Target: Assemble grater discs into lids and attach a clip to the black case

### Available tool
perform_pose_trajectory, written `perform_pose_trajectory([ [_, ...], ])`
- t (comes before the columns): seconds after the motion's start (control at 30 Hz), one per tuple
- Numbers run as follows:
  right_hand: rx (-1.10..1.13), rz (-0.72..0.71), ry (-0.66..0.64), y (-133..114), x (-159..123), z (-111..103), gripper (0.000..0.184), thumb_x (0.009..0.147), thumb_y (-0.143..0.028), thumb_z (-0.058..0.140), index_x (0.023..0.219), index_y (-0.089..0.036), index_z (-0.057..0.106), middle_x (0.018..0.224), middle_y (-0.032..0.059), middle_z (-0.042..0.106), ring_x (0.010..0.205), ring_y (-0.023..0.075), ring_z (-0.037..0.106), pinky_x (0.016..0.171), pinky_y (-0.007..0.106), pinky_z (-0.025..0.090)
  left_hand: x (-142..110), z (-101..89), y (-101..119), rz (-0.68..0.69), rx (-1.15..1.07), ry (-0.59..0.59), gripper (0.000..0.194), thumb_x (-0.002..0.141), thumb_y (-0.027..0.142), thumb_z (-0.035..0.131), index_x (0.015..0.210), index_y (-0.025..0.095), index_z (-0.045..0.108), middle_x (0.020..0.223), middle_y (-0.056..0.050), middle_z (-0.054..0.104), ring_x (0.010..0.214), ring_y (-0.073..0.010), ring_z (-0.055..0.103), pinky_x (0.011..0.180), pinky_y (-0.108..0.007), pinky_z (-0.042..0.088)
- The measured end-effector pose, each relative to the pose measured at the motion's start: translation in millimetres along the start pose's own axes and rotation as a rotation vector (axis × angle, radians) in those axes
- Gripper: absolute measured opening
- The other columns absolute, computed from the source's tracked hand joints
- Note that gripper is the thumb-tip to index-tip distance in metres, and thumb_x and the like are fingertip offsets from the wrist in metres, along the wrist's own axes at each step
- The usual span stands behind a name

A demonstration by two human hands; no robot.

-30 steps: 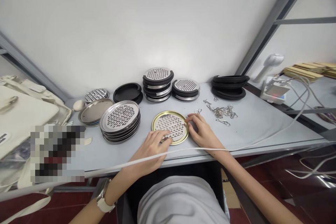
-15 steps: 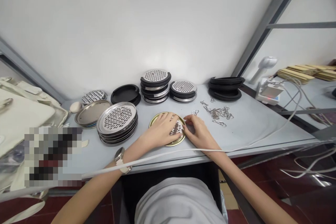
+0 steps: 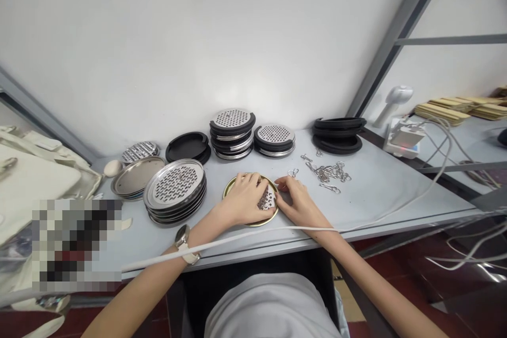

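A round grater plate (image 3: 268, 202) with a gold-coloured rim lies near the front edge of the table, largely covered by my left hand (image 3: 249, 199). My left fingers bend over its top, and the thumb reaches across to the lower right rim. At the right rim, my right hand (image 3: 296, 202) curls with thumb and fingertips against the plate; the exact contact is partly hidden. A stack of grater plates (image 3: 176, 185) is left of my hands. Several small metal clips (image 3: 328, 171) lie to the right, with a single clip (image 3: 293, 172) just beyond my right hand.
Behind are stacked graters with black rims (image 3: 233, 118), a second such stack (image 3: 274, 133) and black round trays (image 3: 187, 147). More black rings (image 3: 338, 142) stand back right. Plain metal discs (image 3: 137, 175) lie left. A white cable (image 3: 237, 237) crosses in front, over my forearms.
The view has shifted slightly. My left fingers are a little more bent on the plate, and more of its perforated surface shows beside the thumb. My right hand stays at the rim.
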State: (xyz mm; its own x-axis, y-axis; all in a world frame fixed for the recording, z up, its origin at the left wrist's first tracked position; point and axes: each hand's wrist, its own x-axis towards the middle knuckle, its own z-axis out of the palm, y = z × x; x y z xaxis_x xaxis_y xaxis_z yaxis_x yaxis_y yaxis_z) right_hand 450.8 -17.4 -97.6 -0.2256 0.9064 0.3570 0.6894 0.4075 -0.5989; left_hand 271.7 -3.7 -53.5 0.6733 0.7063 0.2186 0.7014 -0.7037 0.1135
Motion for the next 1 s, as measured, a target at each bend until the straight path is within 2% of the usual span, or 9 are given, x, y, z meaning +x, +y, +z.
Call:
perform_pose_trajectory([
  [0.27,0.018,0.003,-0.027,3,1,1,0.019,0.085,-0.021,0.046,0.104,-0.019,0.049,0.093,0.0061,0.056,0.090,0.0208,0.050,0.085,0.038,0.038,0,3.5,-3,-0.047,-0.034,0.005,0.045,0.074,0.051,0.058,0.106,0.021,0.050,0.108,-0.008,0.051,0.102,-0.0280,0.048,0.091,-0.043,0.036],
  [0.47,0.049,0.000,-0.034,2,1,1,0.021,0.085,-0.020,0.045,0.106,-0.018,0.048,0.094,0.0072,0.055,0.091,0.0213,0.050,0.086,0.039,0.038,0,5.7,-3,-0.023,-0.059,0.020,0.045,0.070,0.043,0.061,0.108,0.022,0.048,0.110,-0.007,0.051,0.102,-0.0284,0.047,0.091,-0.043,0.036],
  [0.67,0.116,-0.015,-0.048,3,2,1,0.019,0.087,-0.021,0.043,0.105,-0.019,0.049,0.095,0.0072,0.055,0.090,0.0200,0.052,0.086,0.037,0.041,2,9.0,-2,0.060,-0.062,0.048,0.044,0.069,0.034,0.060,0.109,0.020,0.048,0.105,-0.007,0.054,0.101,-0.0272,0.048,0.093,-0.043,0.034],
  [1.0,0.097,-0.014,-0.049,1,4,1,0.019,0.086,-0.022,0.044,0.104,-0.018,0.048,0.093,0.0070,0.056,0.087,0.0198,0.053,0.084,0.037,0.041,1,-2.0,1,0.155,-0.065,0.159,0.023,0.078,0.024,0.052,0.100,0.018,0.055,0.099,-0.007,0.057,0.099,-0.0244,0.049,0.097,-0.042,0.030],
])
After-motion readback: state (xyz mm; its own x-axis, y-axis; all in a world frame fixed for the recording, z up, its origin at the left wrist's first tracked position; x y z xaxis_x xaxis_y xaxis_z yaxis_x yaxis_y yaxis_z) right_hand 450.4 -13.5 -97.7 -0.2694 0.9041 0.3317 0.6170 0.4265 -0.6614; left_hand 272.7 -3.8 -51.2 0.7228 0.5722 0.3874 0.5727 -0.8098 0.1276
